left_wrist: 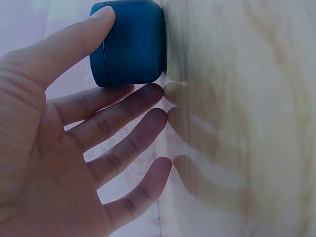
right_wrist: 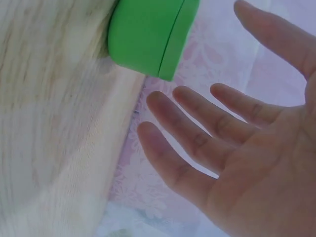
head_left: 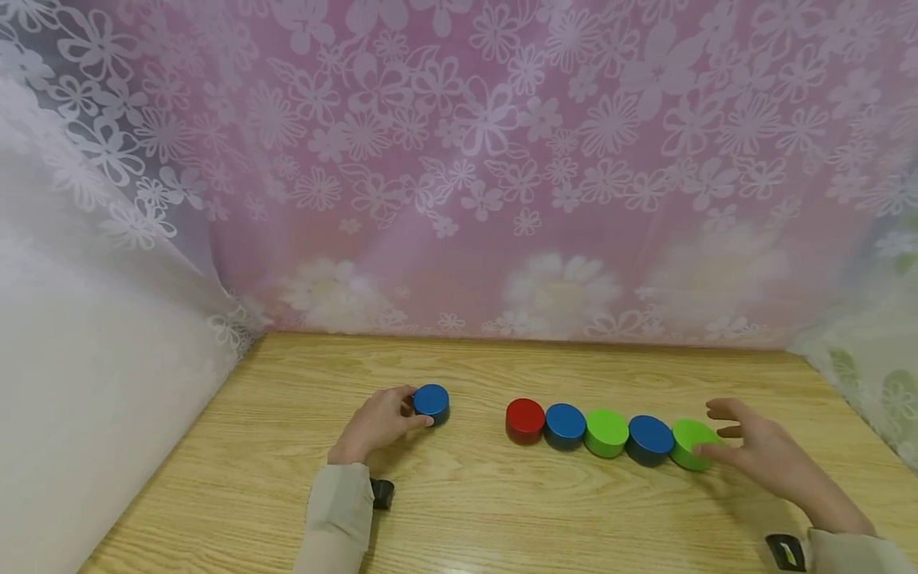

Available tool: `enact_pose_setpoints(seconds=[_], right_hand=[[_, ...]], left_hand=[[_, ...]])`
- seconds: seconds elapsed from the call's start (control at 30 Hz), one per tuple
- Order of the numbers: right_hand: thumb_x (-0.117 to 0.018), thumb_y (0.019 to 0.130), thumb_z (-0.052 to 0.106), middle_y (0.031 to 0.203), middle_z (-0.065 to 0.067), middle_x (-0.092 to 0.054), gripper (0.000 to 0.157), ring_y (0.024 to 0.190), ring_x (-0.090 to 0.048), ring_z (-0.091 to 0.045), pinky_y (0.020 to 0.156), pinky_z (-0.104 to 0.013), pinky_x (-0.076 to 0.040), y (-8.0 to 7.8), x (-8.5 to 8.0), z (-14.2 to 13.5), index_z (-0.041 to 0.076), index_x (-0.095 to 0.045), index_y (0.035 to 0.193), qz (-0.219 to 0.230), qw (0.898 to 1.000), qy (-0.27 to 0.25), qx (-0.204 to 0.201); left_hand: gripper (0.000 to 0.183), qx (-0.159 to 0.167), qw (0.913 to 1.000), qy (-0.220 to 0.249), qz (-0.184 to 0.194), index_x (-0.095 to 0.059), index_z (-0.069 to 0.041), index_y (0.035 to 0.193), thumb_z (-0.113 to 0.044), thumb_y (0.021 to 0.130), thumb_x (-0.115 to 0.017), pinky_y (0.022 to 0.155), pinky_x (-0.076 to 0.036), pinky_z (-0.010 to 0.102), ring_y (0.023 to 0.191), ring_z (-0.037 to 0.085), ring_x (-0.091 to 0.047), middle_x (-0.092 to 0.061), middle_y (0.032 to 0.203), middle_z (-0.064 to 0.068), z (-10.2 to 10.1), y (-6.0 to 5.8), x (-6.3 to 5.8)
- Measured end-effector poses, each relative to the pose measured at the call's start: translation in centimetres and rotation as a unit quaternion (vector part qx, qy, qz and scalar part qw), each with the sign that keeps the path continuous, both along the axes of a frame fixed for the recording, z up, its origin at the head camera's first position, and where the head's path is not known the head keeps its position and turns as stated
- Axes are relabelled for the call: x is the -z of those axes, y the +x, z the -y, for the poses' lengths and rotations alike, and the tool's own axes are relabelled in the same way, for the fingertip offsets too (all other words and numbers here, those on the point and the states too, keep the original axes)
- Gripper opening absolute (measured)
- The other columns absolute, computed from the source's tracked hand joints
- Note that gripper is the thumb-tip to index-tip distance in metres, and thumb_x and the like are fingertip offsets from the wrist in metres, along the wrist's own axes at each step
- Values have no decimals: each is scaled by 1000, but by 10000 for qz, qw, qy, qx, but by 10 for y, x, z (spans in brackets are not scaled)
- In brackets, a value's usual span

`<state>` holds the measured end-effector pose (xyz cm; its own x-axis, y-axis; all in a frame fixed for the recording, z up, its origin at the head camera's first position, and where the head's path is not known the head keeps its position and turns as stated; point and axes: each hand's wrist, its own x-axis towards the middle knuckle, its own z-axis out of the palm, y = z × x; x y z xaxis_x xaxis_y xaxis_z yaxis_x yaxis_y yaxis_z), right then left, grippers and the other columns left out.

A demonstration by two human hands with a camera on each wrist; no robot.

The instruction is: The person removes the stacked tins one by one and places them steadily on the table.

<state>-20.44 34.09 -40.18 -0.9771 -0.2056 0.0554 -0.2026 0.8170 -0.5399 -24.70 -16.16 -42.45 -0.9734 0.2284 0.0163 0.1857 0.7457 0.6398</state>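
On the left of the table, my left hand (head_left: 378, 422) pinches a small blue round jar (head_left: 432, 406) between thumb and fingers. In the left wrist view this jar (left_wrist: 133, 44) shows a lid seam, stands on the wood, and the other fingertips come down to the tabletop. My right hand (head_left: 763, 450) is beside a bright green jar (head_left: 690, 443) at the right end of a row. Its fingers are spread and relaxed. In the right wrist view a gap shows between those fingers and the green jar (right_wrist: 145, 37).
Leftward from the end jar, the row has a blue jar (head_left: 650, 440), a green jar (head_left: 606, 433), another blue jar (head_left: 565, 426) and a red jar (head_left: 525, 421). They stand side by side on the wooden table (head_left: 488, 518). A pink flowered curtain (head_left: 459, 199) hangs behind the back edge.
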Motion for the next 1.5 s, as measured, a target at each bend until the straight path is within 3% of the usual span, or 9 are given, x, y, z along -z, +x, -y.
enact_pose_setpoints(seconds=[0.5,1.07,1.5], right_hand=[[-71,98,22,132,-42,-48,61,108,-59,-55,74,-54,-57,4,-4,0,-16,-43,136,-146,9995,17,263],[-71,98,20,130,-40,-51,58,107,-61,-53,76,-53,-57,7,-5,5,-15,-45,136,-261,9991,-205,248],[-71,98,19,130,-40,-52,58,107,-61,-53,75,-52,-57,8,-7,5,-15,-45,137,-300,9990,-257,227]], left_hand=[[56,30,10000,-39,7,-62,0,135,-29,91,-79,83,-55,47,98,26,-67,-71,109,9,-1,0,-1],[48,263,9989,-388,-4,-65,1,131,-21,91,-79,84,-55,48,98,26,-67,-71,107,9,-9,4,-8],[43,364,9989,-257,-152,-67,0,127,-20,91,-79,84,-55,45,96,24,-68,-71,105,7,-18,3,-5]])
